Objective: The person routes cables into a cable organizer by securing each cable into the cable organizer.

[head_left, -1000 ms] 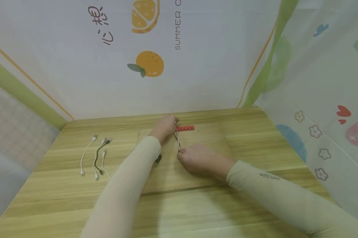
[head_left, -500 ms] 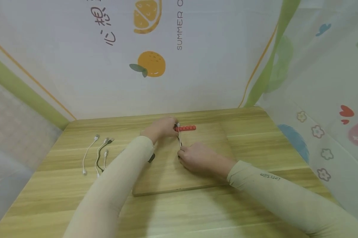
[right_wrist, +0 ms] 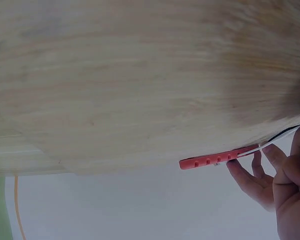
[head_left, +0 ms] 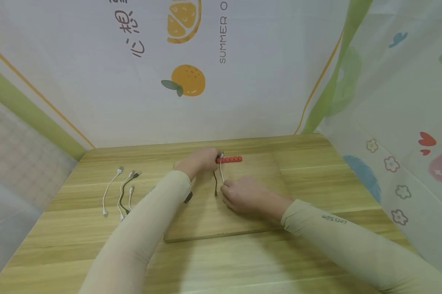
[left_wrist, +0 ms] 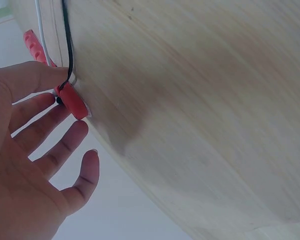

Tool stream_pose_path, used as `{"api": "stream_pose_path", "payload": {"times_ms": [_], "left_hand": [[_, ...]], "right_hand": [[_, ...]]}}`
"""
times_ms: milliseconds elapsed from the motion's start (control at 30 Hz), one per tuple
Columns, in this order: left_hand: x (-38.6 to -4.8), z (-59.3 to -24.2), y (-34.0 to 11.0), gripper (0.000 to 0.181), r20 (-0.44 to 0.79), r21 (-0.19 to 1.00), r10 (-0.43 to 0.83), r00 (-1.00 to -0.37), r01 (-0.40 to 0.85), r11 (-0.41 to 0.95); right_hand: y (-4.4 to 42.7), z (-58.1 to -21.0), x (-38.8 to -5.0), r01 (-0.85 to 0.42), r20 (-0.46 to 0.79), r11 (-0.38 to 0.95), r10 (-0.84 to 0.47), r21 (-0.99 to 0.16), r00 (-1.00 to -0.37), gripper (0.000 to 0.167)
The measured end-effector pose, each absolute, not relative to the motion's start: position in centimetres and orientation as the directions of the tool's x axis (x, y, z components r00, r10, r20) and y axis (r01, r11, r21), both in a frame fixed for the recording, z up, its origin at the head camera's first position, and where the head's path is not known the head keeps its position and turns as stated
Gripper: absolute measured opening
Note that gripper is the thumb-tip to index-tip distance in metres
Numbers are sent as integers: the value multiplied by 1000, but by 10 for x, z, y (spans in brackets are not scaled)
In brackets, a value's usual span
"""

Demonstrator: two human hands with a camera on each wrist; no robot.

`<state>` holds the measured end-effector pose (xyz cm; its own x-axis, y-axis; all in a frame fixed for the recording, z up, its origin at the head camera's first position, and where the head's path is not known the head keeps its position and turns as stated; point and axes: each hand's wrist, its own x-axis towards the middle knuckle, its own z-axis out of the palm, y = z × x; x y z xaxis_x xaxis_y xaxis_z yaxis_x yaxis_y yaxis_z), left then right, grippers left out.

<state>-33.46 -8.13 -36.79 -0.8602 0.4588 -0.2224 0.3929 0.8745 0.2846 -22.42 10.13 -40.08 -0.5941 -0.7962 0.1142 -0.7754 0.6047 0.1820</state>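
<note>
A red cable holder (head_left: 232, 159) with a row of slots lies near the back edge of a wooden board (head_left: 191, 228). My left hand (head_left: 205, 158) grips its left end, thumb in front and fingers behind in the left wrist view. A black cable (left_wrist: 68, 40) runs into the slot nearest that end; its lower plug lies on the board. Beside it, a white cable (head_left: 222, 171) passes over the holder, its upper plug just beyond the row. My right hand (head_left: 244, 195) pinches the white cable's lower part, holding it taut towards me. That lower plug is hidden.
Several short cables, white (head_left: 110, 190) and black (head_left: 122, 190), lie on the wooden table (head_left: 70, 245) left of the board. A small black object (head_left: 188, 197) shows beside the left sleeve. A printed white curtain (head_left: 257, 81) hangs behind the table.
The black cable's lower end has come free of my right hand and lies on the board. My left hand has shifted slightly back along the holder's left end, uncovering the white plug.
</note>
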Motion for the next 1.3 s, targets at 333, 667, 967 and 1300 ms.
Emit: {"api": "stream_pose_path", "payload": {"times_ms": [333, 667, 967, 1300], "left_hand": [[-330, -369, -87, 35, -202, 287, 458, -866, 395, 873], [-322, -360, -106, 51, -206, 281, 449, -870, 387, 878], [-318, -350, -141, 53, -199, 255, 452, -870, 399, 881], [-301, -328, -173, 51, -182, 190, 442, -878, 409, 892]], "right_hand": [[103, -405, -225, -768, 160, 619, -785, 164, -599, 21], [97, -404, -223, -778, 149, 611, -791, 149, -593, 19], [88, -397, -221, -781, 142, 611, -790, 124, -596, 17], [54, -385, -216, -800, 64, 583, -812, 143, -580, 25]]}}
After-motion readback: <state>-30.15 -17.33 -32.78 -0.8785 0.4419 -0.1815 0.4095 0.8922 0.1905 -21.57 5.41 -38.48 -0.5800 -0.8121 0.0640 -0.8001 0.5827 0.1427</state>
